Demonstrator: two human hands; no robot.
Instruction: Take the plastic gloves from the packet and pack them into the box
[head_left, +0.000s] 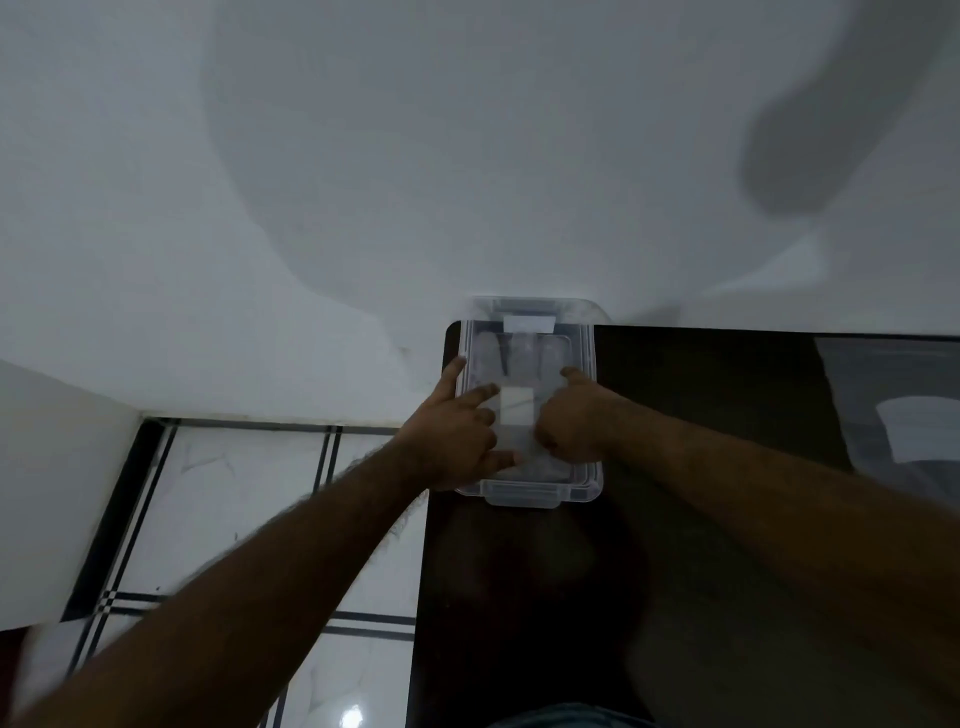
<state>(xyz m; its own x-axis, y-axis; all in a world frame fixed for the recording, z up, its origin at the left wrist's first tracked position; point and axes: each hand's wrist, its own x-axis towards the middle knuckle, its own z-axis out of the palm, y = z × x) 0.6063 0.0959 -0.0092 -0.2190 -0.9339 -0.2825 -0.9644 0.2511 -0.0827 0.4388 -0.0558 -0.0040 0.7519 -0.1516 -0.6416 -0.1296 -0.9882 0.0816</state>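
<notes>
The box, clear plastic with its lid on, sits at the far left corner of a dark table, against the white wall. Both hands rest on the lid. The left hand lies spread, fingers wide, its thumb at the near edge. The right hand is curled narrow, index finger pointing away. A white label shows between them. A clear packet lies at the table's far right. No gloves can be made out.

One head-worn wide-angle view, looking forward and down over outstretched forearms at the dark tabletop, wall close behind
</notes>
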